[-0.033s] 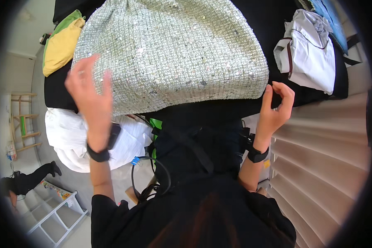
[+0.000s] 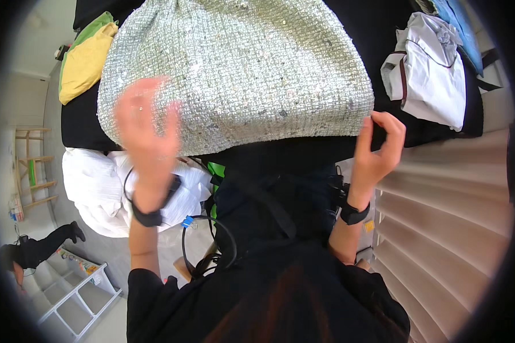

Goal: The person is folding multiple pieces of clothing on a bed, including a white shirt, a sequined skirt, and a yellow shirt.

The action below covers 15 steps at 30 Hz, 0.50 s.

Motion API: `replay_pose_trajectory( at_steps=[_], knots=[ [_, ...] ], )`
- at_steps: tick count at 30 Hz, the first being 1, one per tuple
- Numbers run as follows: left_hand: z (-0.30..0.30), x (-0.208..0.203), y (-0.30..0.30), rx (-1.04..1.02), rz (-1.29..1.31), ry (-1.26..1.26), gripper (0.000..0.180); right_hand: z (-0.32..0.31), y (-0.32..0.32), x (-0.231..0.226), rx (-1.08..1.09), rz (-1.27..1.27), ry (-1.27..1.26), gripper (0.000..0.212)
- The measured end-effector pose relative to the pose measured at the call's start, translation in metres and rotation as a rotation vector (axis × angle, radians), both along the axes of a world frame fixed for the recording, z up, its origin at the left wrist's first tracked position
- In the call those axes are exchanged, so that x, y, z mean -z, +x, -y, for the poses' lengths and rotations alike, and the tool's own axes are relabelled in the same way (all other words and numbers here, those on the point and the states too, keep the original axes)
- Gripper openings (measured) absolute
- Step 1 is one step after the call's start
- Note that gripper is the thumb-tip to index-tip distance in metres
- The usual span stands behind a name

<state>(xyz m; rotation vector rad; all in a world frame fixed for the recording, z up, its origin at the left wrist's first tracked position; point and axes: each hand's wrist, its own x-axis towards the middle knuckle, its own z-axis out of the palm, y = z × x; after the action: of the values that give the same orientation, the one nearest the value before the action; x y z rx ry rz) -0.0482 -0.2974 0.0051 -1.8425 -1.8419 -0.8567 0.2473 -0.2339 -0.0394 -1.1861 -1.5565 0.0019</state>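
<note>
A pale silver-green tweed garment (image 2: pixel 246 74) with sparkly sequins lies spread over a black-covered table, its curved lower edge toward me. Over its lower left part is my left hand (image 2: pixel 146 126), blurred by motion, with thumb and fingers apart and nothing in them. Whether that hand touches the cloth I cannot tell. At the garment's lower right corner my right hand (image 2: pixel 383 143) closes thumb and forefinger in a pinch on the edge.
Folded yellow cloth (image 2: pixel 86 71) with green behind it lies at the table's left. A white garment with dark trim (image 2: pixel 432 80) lies at the right, near blue cloth (image 2: pixel 460 28). White fabric (image 2: pixel 97 188) sits below the left edge. A beige curtain (image 2: pixel 440 228) hangs at right.
My left hand has moved right across the garment's lower left part. My right hand has shifted very slightly left at the corner.
</note>
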Motion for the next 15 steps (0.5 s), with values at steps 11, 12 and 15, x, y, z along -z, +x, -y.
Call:
replay_pose_trajectory(
  at_steps=[11,12,15],
  knots=[
    [-0.038,0.037,0.084,0.397,0.198,-0.161,0.046,-0.009,-0.057,0.024,-0.318,0.318,-0.065,0.042],
    [-0.040,0.039,0.083,0.400,0.198,-0.132,0.045,-0.010,-0.057,0.026,-0.313,0.323,-0.056,0.041],
    [-0.046,0.047,0.079,0.424,0.192,-0.060,0.040,-0.015,-0.057,0.030,-0.302,0.320,-0.008,0.037]
  ],
)
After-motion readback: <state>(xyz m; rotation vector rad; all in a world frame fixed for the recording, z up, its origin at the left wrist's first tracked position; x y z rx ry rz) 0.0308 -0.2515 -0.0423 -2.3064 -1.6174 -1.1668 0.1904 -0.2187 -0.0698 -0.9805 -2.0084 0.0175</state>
